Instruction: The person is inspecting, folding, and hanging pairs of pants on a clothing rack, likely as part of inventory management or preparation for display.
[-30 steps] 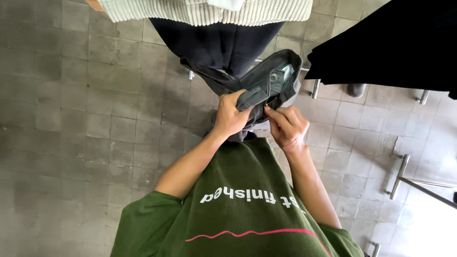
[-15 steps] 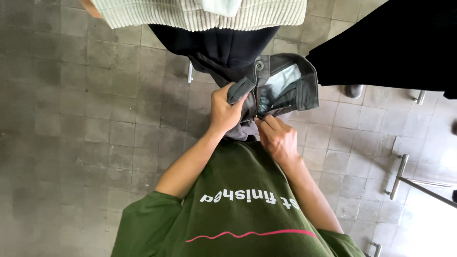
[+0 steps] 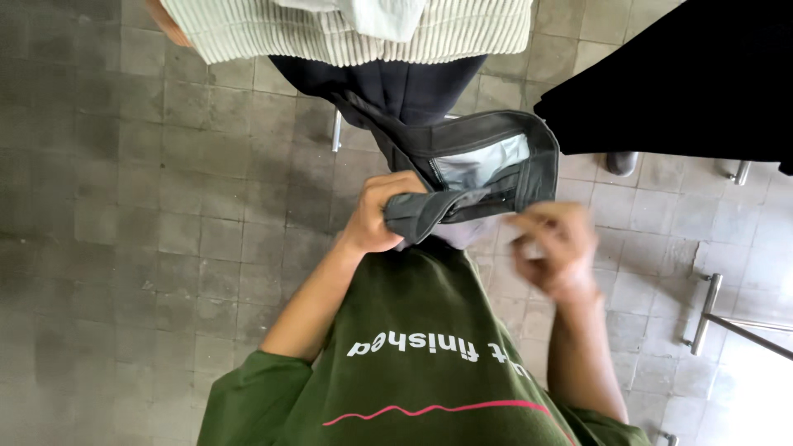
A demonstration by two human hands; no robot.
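Observation:
My left hand [image 3: 378, 216] is shut on the folded edge of a dark grey denim garment [image 3: 496, 132], held in front of my green shirt [image 3: 413, 330]. The garment's waistband curls open and shows a pale lining [image 3: 483, 161]. My right hand [image 3: 552, 248] is blurred, just right of and below the garment and apart from it. Whether it holds anything I cannot tell.
A cream ribbed garment [image 3: 355, 33] and a dark navy one [image 3: 396, 87] hang at the top. Black cloth [image 3: 686, 74] fills the upper right. Metal rack legs [image 3: 706, 314] stand on the grey tiled floor [image 3: 165, 206] at the right.
My right hand has let go of the garment and swung out to the right. My left hand has kept its grip, and the waistband has turned and opened wider.

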